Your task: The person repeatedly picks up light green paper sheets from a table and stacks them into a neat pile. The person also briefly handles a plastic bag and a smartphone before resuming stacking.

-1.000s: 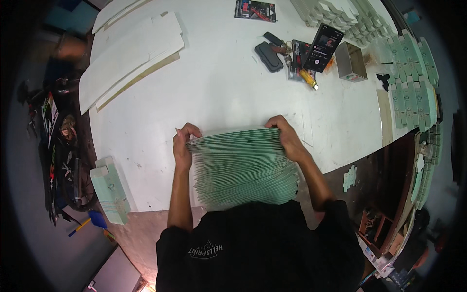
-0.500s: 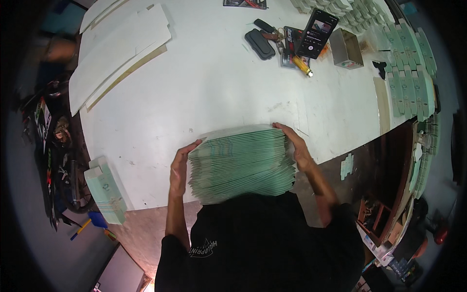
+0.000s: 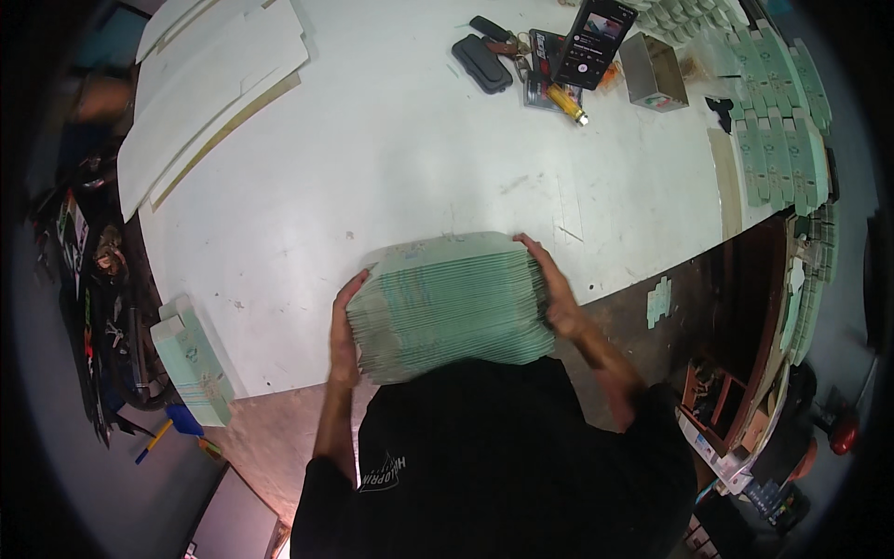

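Observation:
A thick stack of flat green cartons (image 3: 456,303) lies between my hands, at the table's near edge and close against my black shirt. My left hand (image 3: 345,317) presses its left end, fingers curled round the far left corner. At the other end my right hand (image 3: 548,284) grips the stack, its fingertips over the far right corner. The layers' edges run in many thin lines across the stack, and the far face shows pale green. The stack's near side is hidden by my shirt.
The white table (image 3: 391,140) carries large white sheets (image 3: 219,84) at far left. A phone (image 3: 596,42), keys, a black case (image 3: 481,63) and an open box (image 3: 655,73) sit at the back. Green cartons (image 3: 780,158) are stacked at right; another green stack (image 3: 191,363) stands at the left edge.
The layers of the stack now lie more evenly together, and more of its far face shows. Both hands have stayed on its ends. The whole view has shifted slightly.

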Motion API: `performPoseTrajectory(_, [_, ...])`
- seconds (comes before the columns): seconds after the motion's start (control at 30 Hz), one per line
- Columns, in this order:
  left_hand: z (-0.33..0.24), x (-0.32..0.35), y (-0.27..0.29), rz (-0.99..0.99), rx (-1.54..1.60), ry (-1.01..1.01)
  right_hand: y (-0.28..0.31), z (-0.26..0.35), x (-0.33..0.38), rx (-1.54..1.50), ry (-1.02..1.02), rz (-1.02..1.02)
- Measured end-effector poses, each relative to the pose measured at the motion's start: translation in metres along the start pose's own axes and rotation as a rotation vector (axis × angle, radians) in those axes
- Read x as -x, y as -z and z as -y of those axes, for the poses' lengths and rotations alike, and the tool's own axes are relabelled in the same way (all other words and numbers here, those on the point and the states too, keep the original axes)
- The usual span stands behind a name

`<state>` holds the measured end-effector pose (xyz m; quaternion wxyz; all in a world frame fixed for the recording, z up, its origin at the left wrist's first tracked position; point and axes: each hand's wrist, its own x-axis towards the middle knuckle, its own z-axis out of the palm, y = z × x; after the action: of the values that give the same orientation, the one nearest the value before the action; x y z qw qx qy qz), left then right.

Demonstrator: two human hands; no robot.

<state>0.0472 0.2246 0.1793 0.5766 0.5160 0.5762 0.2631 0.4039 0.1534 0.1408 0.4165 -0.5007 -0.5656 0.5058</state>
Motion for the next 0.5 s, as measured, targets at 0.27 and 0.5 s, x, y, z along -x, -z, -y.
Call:
performPoseTrajectory(0.27, [0.008,0.003,0.003,0.116,0.169,-0.219,-0.002,0.006,0.008,-0.085,-0.089,-0.088])
performPoseTrajectory(0.5, [0.011,0.022,-0.018,0.031,0.197,-0.219,-0.029,0.007,0.043,-0.050,-0.019,-0.177])
